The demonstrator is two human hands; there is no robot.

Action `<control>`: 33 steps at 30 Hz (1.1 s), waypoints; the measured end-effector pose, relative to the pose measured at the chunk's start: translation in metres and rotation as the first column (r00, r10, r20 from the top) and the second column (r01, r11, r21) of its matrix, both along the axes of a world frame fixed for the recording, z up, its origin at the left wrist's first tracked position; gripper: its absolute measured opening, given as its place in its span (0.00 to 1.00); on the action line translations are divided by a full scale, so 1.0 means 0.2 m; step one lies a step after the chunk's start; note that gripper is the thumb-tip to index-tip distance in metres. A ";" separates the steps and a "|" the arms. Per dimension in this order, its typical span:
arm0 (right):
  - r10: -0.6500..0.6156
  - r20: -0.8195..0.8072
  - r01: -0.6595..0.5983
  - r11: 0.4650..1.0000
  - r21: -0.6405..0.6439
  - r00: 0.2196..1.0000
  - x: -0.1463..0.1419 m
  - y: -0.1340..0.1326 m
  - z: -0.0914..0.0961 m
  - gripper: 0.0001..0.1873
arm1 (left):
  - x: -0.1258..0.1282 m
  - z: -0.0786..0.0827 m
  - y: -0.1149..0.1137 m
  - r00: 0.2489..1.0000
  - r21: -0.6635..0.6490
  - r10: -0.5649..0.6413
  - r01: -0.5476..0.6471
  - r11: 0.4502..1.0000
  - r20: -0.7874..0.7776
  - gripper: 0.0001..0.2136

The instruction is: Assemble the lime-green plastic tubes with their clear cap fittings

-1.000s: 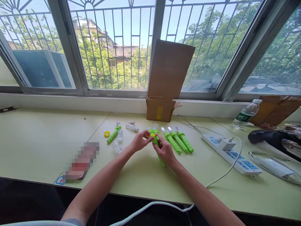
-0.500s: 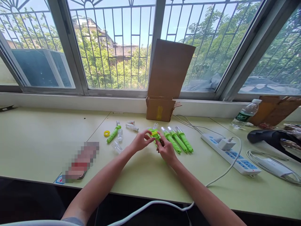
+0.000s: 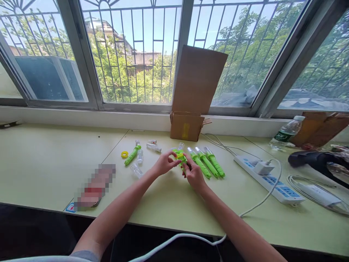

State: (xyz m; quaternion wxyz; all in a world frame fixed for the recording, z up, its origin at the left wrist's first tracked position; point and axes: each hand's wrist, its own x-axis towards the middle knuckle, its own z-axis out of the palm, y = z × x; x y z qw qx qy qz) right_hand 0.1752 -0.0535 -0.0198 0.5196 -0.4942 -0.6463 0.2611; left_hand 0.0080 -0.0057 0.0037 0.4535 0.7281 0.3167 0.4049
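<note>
Both hands meet over the table and hold a green plastic piece with a yellow ring (image 3: pixel 180 155) around it. My left hand (image 3: pixel 164 163) pinches it from the left with thumb and fingers. From the right, my right hand (image 3: pixel 195 176) grips the same piece, hiding its lower part. Just behind it shows a clear plastic piece (image 3: pixel 181 146). Several green tubes with clear tips (image 3: pixel 203 165) lie side by side right of my right hand. Left of my hands lie another green tube (image 3: pixel 132 156), yellow rings (image 3: pixel 124 154) and several clear plastic tubes (image 3: pixel 154 147).
A cardboard box (image 3: pixel 187 127) with a raised flap stands against the window sill. To the right are a white power strip (image 3: pixel 268 178) with cables, a water bottle (image 3: pixel 286 134) and a black curved object (image 3: pixel 313 160). A blurred-out flat object (image 3: pixel 95 185) lies front left.
Both hands keep hold of the green piece, with only slight finger movement around the yellow ring. The whole view has shifted a little; the things on the table stay put.
</note>
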 end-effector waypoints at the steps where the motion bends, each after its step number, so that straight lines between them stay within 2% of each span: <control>1: 0.002 -0.011 -0.002 1.000 -0.003 1.000 0.00 0.00 0.00 0.32 | 0.00 0.00 0.00 1.000 -0.005 -0.004 0.004 1.000 -0.005 0.21; 10: 0.063 -0.197 -0.075 0.995 -0.058 0.978 -0.02 -0.01 0.00 0.35 | 0.00 0.00 0.01 1.000 -0.030 -0.021 0.022 0.999 0.007 0.22; 25: 0.119 -0.371 -0.165 0.982 -0.095 0.921 -0.03 -0.03 0.06 0.38 | 0.01 0.01 0.01 0.992 -0.150 -0.059 0.076 0.986 0.115 0.22; 33: 0.160 -0.476 -0.252 0.958 -0.136 0.865 -0.02 -0.03 0.07 0.41 | 0.01 -0.02 0.03 0.988 -0.094 -0.076 0.090 0.992 0.137 0.24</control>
